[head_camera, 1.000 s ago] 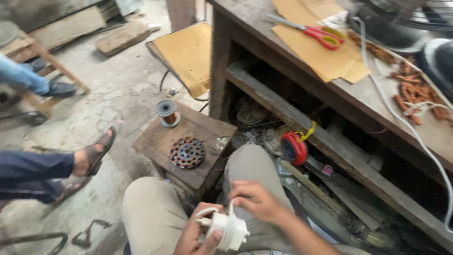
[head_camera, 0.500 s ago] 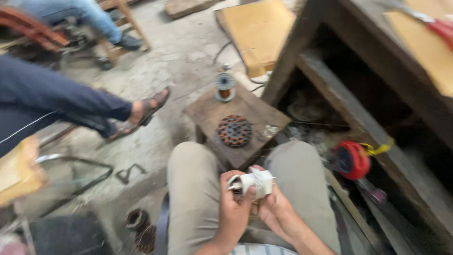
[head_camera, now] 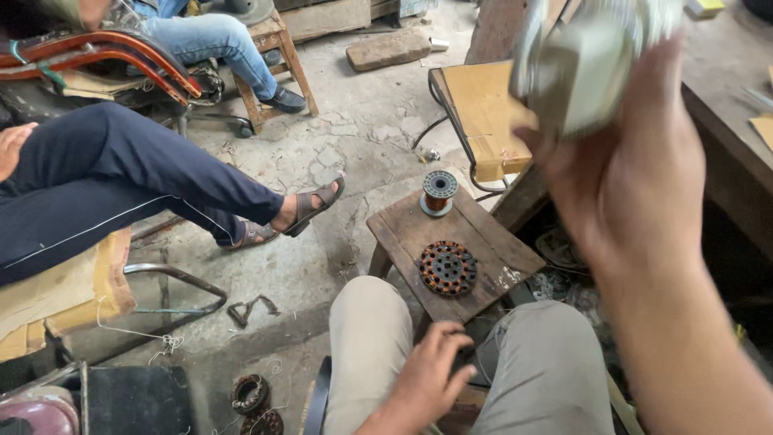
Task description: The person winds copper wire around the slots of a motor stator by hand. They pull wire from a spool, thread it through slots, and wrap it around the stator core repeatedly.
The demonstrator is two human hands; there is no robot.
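The right hand (head_camera: 620,177) is raised close to the camera, its fingers clamped around a pale, blurred part (head_camera: 584,68) at the top right of the view; the part's detail cannot be made out. The left hand (head_camera: 427,379) lies low between the person's knees, fingers loosely curled and slightly apart, holding nothing that can be seen and touching the left thigh. Ahead of the knees stands a small wooden stool (head_camera: 483,242), its top serving as the surface. On it lies a round stator (head_camera: 448,268) with copper windings, near the front edge, and a spool (head_camera: 439,192) of copper wire stands upright at the far corner, well apart from the stator. A yellow-topped stool (head_camera: 483,113) stands beyond, beside a bench (head_camera: 725,105) on the right. On the concrete floor (head_camera: 322,145), left, another person's dark-trousered legs (head_camera: 137,185) stretch out in sandals. Two more windings (head_camera: 251,395) lie on the floor near the bottom edge.
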